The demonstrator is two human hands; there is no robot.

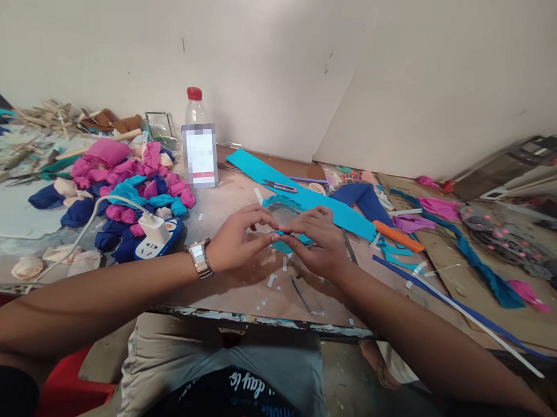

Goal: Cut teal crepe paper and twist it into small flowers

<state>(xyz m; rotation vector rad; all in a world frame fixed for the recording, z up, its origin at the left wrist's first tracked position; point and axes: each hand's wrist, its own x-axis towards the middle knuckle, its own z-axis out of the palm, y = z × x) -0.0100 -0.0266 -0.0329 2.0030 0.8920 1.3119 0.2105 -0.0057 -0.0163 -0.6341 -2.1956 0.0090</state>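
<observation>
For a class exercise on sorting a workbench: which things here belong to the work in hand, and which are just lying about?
In the work, or probably so:
- turquoise piece, at the fingertips of left hand and right hand
- turquoise strip
- snips

Apparently lying about:
- bottle
- power socket
- pink bundle
- wooden sticks

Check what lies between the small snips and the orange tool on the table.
The wide turquoise strip stretches between the snips and the orange tool, seen in the head view.
</observation>
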